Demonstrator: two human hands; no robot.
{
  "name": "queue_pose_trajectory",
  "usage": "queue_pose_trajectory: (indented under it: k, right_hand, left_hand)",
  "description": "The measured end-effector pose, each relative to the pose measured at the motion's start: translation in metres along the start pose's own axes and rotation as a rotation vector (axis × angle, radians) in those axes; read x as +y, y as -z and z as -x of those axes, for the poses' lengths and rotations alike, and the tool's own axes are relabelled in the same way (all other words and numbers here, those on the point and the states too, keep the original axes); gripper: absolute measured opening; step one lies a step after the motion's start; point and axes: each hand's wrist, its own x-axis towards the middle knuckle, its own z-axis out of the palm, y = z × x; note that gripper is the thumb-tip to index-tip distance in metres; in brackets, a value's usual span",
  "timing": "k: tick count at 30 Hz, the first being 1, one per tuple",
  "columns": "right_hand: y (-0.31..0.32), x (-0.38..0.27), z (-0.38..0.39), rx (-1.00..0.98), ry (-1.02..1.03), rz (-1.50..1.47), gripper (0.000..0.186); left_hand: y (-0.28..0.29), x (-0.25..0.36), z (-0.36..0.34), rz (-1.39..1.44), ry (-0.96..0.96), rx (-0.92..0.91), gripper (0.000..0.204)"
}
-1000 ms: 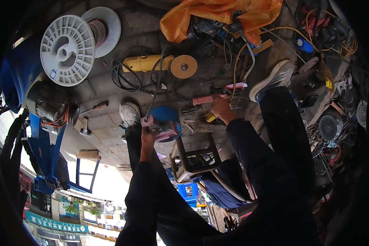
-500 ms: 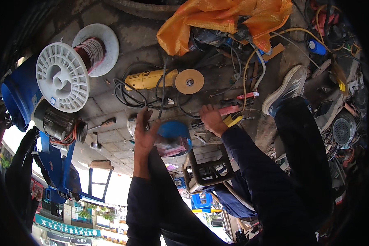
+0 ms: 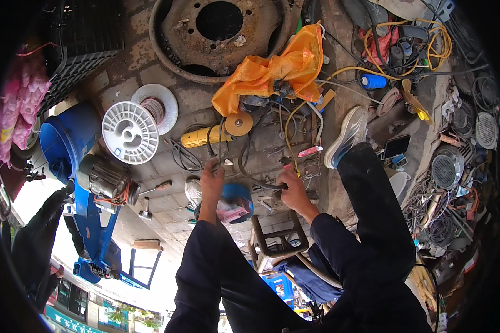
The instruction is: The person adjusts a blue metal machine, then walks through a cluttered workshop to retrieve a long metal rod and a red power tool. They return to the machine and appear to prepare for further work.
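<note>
My right hand (image 3: 294, 186) is closed round a thick black cable (image 3: 255, 178), which loops up from there towards a yellow angle grinder (image 3: 197, 139) on the paving. The grinder's round tan disc (image 3: 239, 124) faces up. My left hand (image 3: 211, 182) is raised below the grinder, its fingers drawn together at a hanging stretch of black cable (image 3: 220, 145); its grip is partly hidden. A round blue container (image 3: 238, 194) with a pink packet lies between my hands. A red-handled tool (image 3: 310, 151) rests beyond my right hand.
An orange sack (image 3: 278, 72) lies beyond the grinder, before a rusty wheel rim (image 3: 189, 41). At left are a white cable spool (image 3: 129, 133), a motor (image 3: 106, 180) and a blue bucket (image 3: 75, 136). A metal-framed stool (image 3: 278, 250) stands nearby. Scrap and wires (image 3: 439, 219) heap up at right.
My right hand has closed on the black cable and left the red-handled tool area. My left hand's spread fingers have drawn together at the cable. The view has shifted, showing the wheel rim.
</note>
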Motion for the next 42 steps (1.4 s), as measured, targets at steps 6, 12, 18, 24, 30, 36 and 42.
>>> queue_pose_trajectory:
  k: [6,12,18,24,30,36,42]
  right_hand:
    - [0.031,-0.026,0.031,0.131,-0.214,-0.294,0.032]
    - [0.049,0.02,0.01,0.284,-0.189,-0.27,0.029]
    - [0.025,0.04,-0.006,0.272,-0.142,-0.254,0.026]
    - [-0.011,0.014,-0.009,0.24,-0.213,-0.303,0.031]
    - [-0.021,0.009,-0.009,0.145,-0.201,-0.296,0.028]
    - [-0.015,0.017,-0.019,0.122,-0.209,-0.374,0.022]
    - [0.02,0.023,0.0,0.188,-0.231,-0.403,0.027]
  left_hand:
    - [-0.007,-0.005,0.01,-0.056,0.066,-0.056,0.055]
    - [-0.022,-0.012,0.002,-0.155,-0.002,-0.051,0.048]
    - [-0.042,-0.014,-0.003,-0.349,-0.263,-0.219,0.04]
    - [-0.081,-0.018,-0.006,-0.054,-0.172,-0.243,0.045]
    - [-0.118,0.04,-0.005,0.33,-0.012,-0.279,0.049]
    - [-0.112,0.024,0.039,0.32,0.012,-0.561,0.036]
    - [-0.072,-0.018,0.094,-0.04,0.023,-0.387,0.032]
